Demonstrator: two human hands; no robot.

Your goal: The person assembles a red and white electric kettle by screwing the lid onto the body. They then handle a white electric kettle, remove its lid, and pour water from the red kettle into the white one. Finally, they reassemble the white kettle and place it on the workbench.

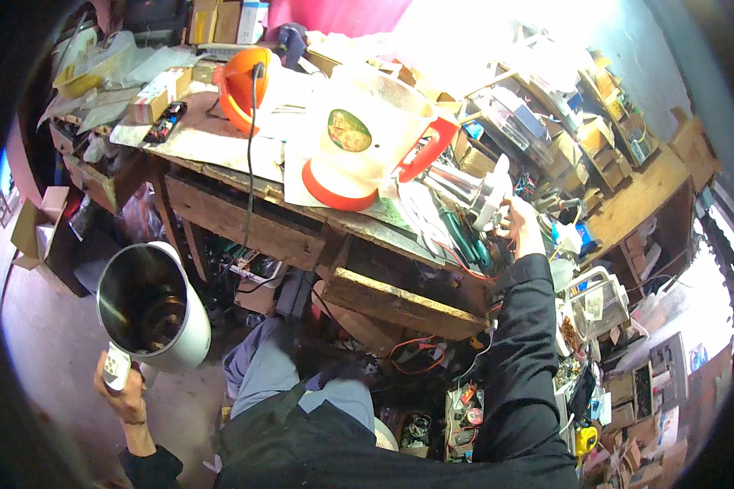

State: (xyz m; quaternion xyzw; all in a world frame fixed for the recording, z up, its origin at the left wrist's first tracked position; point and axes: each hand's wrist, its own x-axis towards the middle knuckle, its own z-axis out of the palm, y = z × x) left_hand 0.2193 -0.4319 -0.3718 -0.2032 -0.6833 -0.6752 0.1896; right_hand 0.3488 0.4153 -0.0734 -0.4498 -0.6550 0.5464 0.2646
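Note:
At the lower left, my left hand [124, 393] is closed round the handle of a white jug [189, 330] with a dark metal inside. The jug is held off the table, its open mouth tilted towards me. On the right, my right hand [520, 226] grips a white appliance head with a silver metal part [491, 196] over the table's cluttered right side. Between them on the table stands a pale pitcher [367, 122] with a red base and red handle. An orange bowl-shaped part [238, 96] with a black cord [251, 171] lies left of it.
The wooden workbench [253, 213] has an open drawer front [400, 303] near my knees. Green-handled tools [457, 236] and loose wires lie by my right hand. Several boxes and a clear plastic container [599, 306] crowd the right. A cardboard box [39, 228] stands at the left.

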